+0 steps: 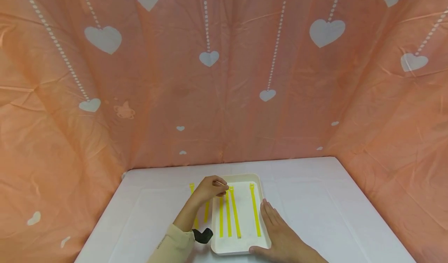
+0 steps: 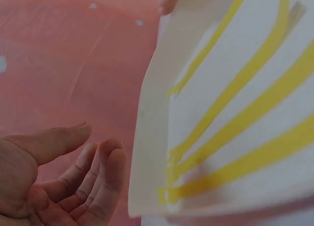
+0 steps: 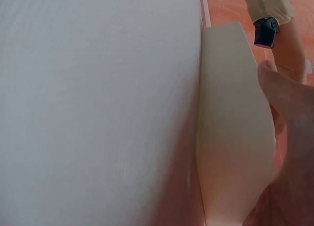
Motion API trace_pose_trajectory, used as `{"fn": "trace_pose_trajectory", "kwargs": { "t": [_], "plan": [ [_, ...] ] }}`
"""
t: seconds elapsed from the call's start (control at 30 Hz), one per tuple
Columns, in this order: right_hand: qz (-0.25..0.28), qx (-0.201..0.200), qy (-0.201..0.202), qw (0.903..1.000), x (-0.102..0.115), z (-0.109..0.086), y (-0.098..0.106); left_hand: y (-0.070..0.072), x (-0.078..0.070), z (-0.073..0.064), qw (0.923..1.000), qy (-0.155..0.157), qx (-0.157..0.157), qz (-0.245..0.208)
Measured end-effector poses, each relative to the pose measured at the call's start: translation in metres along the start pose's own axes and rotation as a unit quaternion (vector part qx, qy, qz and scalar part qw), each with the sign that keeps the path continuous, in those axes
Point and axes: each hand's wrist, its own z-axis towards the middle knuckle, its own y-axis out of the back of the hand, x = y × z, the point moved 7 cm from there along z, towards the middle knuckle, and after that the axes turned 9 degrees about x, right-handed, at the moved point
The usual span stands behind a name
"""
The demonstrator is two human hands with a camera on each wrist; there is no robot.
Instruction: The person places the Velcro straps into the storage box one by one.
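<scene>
Several yellow cable straps (image 1: 254,212) with slotted heads lie lengthwise in a shallow white tray (image 1: 245,246). My left hand (image 1: 211,187) hovers over the tray's far left part, close to the strap heads. In the left wrist view, the fingers of that left hand (image 2: 73,179) are loosely bent, with nothing between thumb and fingers. My right hand (image 1: 281,232) rests along the tray's right side, fingers straight, thumb by the near right corner. The right wrist view shows the right thumb (image 3: 282,88) at the rim of the tray (image 3: 233,103).
Left of the tray, two more yellow straps (image 1: 206,213) lie on the white-covered table (image 1: 147,212), partly hidden by the left forearm. A black wrist device (image 1: 203,236) is at the left cuff. An orange curtain (image 1: 241,119) with white hearts surrounds the table's back and sides.
</scene>
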Motion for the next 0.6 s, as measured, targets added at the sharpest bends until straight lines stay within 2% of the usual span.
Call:
{"fn": "trace_pose_trajectory", "kwargs": {
  "t": [0.13,0.4,0.6],
  "plan": [
    [0.003,0.004,-0.002,1.0000,0.000,0.000,0.000,0.017,0.006,-0.009,0.9997,0.002,-0.024,-0.003],
    [0.013,0.015,-0.007,0.9998,0.000,0.001,0.000,0.050,0.028,-0.021,0.9971,0.018,-0.073,-0.008],
    [0.015,0.014,-0.006,0.9998,0.001,0.001,0.001,0.069,0.043,-0.030,0.9947,0.025,-0.099,-0.011]
  ]
}}
